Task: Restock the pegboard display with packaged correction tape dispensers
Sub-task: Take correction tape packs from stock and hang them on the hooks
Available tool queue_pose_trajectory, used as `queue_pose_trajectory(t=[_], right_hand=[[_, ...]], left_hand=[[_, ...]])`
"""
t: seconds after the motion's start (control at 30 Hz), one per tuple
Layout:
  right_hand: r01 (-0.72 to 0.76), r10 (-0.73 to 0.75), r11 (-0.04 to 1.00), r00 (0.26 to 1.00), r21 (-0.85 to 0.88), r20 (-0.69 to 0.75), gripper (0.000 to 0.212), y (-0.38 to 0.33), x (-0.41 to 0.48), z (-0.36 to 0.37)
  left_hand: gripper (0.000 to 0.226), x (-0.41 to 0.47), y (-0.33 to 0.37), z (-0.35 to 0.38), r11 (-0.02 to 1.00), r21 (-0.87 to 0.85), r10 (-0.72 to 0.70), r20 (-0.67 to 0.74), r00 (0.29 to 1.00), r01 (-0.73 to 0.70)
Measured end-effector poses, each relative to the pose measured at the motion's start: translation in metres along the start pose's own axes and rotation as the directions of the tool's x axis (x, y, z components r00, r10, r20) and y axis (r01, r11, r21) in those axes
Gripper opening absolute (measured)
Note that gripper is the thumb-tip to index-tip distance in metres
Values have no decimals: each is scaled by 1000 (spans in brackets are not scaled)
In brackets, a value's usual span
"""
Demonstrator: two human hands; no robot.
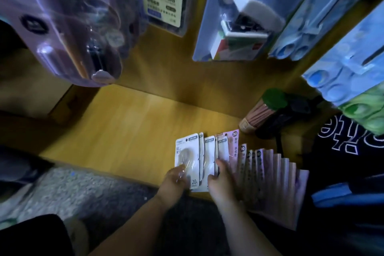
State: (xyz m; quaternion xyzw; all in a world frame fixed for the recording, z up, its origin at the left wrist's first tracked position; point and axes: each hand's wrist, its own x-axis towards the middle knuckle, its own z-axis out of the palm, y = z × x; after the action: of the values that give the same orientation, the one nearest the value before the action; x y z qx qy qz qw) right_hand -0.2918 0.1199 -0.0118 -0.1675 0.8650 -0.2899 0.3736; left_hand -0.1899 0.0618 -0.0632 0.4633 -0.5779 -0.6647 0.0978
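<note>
at the front edge of the low wooden shelf [128, 131] the correction tape packs [249, 164] lie fanned, all seemingly left to hang, with left hand [174, 180] and right hand [221, 183] touching the white ones, each grip too blurred to tell closed or loose.

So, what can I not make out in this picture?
Head view only.
Hooks holding the hanging packs: cut off by the top edge.
Print on the white packages: too small, blurred.
Fronts of the pink packages: hidden by overlap.
Grip of left hand and right hand: motion blur.
</note>
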Motion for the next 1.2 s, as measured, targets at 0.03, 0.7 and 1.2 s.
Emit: queue_pose_trajectory(t=[0.03,0.7,1.2], right_hand=[[0,0,1000,1000,14,-8,53,1,2,0],[-134,67,966,955,219,290,62,-6,22,31],[-126,-48,883,934,453,353,33,-24,-4,18]], left_hand=[[14,1,-1,0,1000,2,-16,-10,1000,16],[11,14,-5,-20,998,-62,-35,-59,998,32],[46,-26,24,-38,974,-173,119,-165,979,-147]])
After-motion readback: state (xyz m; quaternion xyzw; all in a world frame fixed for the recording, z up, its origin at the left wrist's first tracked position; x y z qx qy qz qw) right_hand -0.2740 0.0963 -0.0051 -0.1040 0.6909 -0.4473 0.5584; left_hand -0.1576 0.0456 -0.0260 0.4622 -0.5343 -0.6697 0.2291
